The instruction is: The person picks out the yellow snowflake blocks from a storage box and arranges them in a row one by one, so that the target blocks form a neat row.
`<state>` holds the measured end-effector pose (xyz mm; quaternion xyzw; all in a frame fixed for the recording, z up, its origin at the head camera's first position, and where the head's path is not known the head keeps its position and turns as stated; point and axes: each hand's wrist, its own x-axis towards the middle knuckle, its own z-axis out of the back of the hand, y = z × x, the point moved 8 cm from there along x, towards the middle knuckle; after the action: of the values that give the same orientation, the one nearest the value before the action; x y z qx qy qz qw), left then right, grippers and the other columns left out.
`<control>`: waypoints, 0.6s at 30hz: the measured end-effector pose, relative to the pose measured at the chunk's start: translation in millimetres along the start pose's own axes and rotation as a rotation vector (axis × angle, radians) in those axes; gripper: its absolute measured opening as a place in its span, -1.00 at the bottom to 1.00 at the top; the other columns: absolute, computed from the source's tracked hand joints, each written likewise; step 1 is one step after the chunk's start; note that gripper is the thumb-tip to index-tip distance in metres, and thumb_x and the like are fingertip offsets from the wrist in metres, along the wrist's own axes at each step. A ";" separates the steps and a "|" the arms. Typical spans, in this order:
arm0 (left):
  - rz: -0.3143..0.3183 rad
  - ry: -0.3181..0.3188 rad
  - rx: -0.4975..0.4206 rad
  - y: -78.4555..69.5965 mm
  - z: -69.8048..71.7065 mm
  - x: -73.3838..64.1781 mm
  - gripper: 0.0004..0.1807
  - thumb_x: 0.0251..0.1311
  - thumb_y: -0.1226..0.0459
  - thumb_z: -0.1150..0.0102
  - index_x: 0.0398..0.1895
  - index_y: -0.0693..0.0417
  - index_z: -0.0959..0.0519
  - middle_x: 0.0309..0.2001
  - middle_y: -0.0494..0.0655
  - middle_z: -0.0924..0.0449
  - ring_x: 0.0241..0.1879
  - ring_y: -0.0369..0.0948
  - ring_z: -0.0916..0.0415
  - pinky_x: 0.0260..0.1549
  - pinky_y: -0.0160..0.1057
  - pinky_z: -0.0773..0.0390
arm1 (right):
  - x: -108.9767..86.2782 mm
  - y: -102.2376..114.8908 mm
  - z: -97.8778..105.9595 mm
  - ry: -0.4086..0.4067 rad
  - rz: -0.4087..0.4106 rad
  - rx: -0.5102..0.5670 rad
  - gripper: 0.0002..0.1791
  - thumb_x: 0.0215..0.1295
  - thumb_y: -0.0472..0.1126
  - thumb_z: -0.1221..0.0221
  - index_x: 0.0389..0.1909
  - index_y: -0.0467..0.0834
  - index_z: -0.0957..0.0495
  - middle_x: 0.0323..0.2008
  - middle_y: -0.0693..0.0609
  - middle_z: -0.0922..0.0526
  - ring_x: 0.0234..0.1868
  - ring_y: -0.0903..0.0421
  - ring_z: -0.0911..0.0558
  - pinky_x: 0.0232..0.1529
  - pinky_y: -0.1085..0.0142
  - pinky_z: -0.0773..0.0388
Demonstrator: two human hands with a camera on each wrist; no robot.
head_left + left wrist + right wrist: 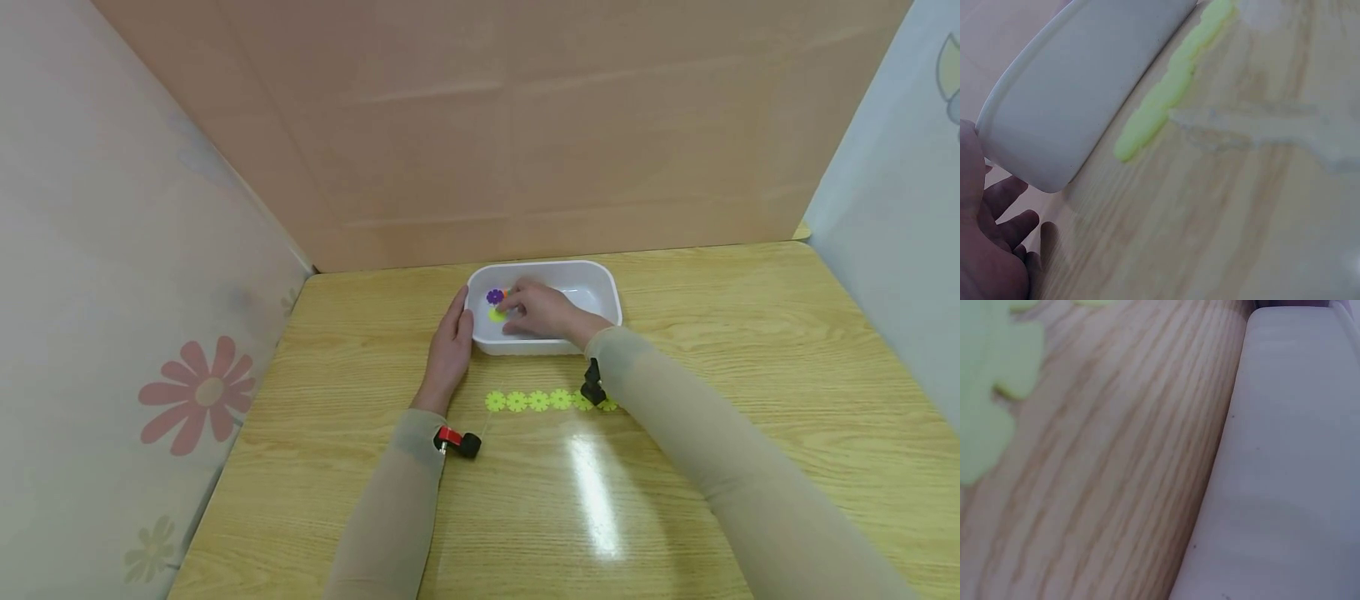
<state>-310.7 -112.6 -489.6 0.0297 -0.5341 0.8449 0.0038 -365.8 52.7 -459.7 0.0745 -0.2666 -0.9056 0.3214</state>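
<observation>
A white plastic basin [545, 344] stands near the back of the wooden table. Along its left end lies my left hand [448, 350], with extended fingers against the outer wall and the thumb by the front corner. My right hand [543, 308] reaches over the front rim into the basin. Its fingers are bent at a yellow flower-shaped piece [497, 315], and the thumb stands apart from them. A purple flower-shaped piece [494, 296] lies just beyond, beside a bit of orange [506, 293] partly hidden by the fingers. The right wrist view shows only the basin's outer wall [1285, 456], not the hand's grasp.
In front of the basin, a row of several yellow-green flower-shaped pieces [538, 401] lies on the table [360, 517]. My right wrist camera [593, 383] covers part of its right end. A brown panel [510, 150] closes off the back, with pale walls on both sides.
</observation>
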 end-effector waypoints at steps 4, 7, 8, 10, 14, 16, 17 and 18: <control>0.000 -0.002 0.003 0.2 0.7 -0.1 -0.40 0.81 0.00 0.25 0.81 -0.35 -0.16 0.74 -0.22 -0.17 0.71 -0.14 -0.07 0.68 -0.02 -0.12 | -0.6 1.8 1.4 -0.014 0.009 0.023 -0.55 0.39 -0.13 -0.54 0.22 -0.21 -0.79 0.01 -0.15 -0.65 -0.02 -0.05 -0.61 0.08 0.06 -0.63; -0.001 -0.005 0.005 -0.4 1.1 -0.6 -0.40 0.81 -0.01 0.24 0.81 -0.33 -0.17 0.73 -0.21 -0.18 0.71 -0.13 -0.08 0.68 -0.01 -0.13 | -0.5 1.7 1.7 -0.017 0.004 0.036 -0.51 0.38 -0.14 -0.54 0.27 -0.21 -0.77 -0.01 -0.16 -0.66 -0.02 -0.05 -0.61 0.07 0.07 -0.62; -0.001 -0.005 0.006 -0.5 1.2 -0.8 -0.40 0.81 -0.02 0.24 0.81 -0.32 -0.17 0.73 -0.21 -0.18 0.71 -0.12 -0.09 0.68 -0.01 -0.13 | -0.4 1.7 1.3 -0.012 0.001 0.035 -0.50 0.39 -0.14 -0.54 0.28 -0.21 -0.76 -0.01 -0.16 -0.65 -0.02 -0.05 -0.60 0.06 0.07 -0.61; -0.002 -0.004 0.007 -0.9 1.0 -1.1 -0.39 0.81 -0.02 0.24 0.81 -0.32 -0.17 0.73 -0.20 -0.18 0.71 -0.11 -0.09 0.68 0.00 -0.14 | 0.1 2.3 0.2 -0.001 0.001 0.023 -0.48 0.39 -0.13 -0.53 0.31 -0.19 -0.75 -0.01 -0.16 -0.64 -0.03 -0.05 -0.59 0.06 0.08 -0.61; -0.004 -0.001 0.005 -1.1 0.7 -1.0 -0.39 0.81 -0.03 0.25 0.81 -0.31 -0.16 0.74 -0.20 -0.17 0.71 -0.11 -0.09 0.68 0.01 -0.14 | 1.3 3.1 -2.4 0.011 0.011 -0.010 -0.50 0.41 -0.11 -0.52 0.31 -0.17 -0.75 -0.01 -0.16 -0.61 -0.05 -0.04 -0.57 0.05 0.06 -0.61; -0.010 -0.007 0.006 -1.0 0.8 -0.3 -0.39 0.81 -0.01 0.24 0.81 -0.28 -0.17 0.73 -0.20 -0.19 0.70 -0.11 -0.10 0.68 0.00 -0.15 | 2.0 1.5 -4.1 0.009 0.009 -0.019 -0.53 0.42 -0.11 -0.52 0.28 -0.16 -0.77 -0.01 -0.14 -0.61 -0.04 -0.04 -0.57 0.07 0.06 -0.61; -0.013 -0.010 0.006 -1.1 0.9 0.0 -0.39 0.81 0.01 0.23 0.81 -0.26 -0.18 0.73 -0.19 -0.20 0.70 -0.10 -0.11 0.67 -0.01 -0.15 | 2.5 0.3 -5.0 0.006 0.007 -0.020 -0.55 0.42 -0.11 -0.52 0.26 -0.16 -0.78 -0.01 -0.13 -0.61 -0.03 -0.04 -0.58 0.08 0.06 -0.61; -0.016 -0.012 0.006 -1.3 1.0 0.2 -0.39 0.81 0.02 0.23 0.81 -0.25 -0.18 0.72 -0.18 -0.21 0.70 -0.10 -0.11 0.67 -0.01 -0.15 | 2.7 -0.6 -5.6 0.002 0.007 -0.020 -0.58 0.42 -0.11 -0.52 0.23 -0.16 -0.80 -0.02 -0.13 -0.62 -0.02 -0.04 -0.58 0.09 0.06 -0.61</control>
<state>-310.8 -113.0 -488.0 0.0393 -0.5313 0.8462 0.0072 -366.5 48.9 -464.7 0.0713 -0.2572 -0.9071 0.3255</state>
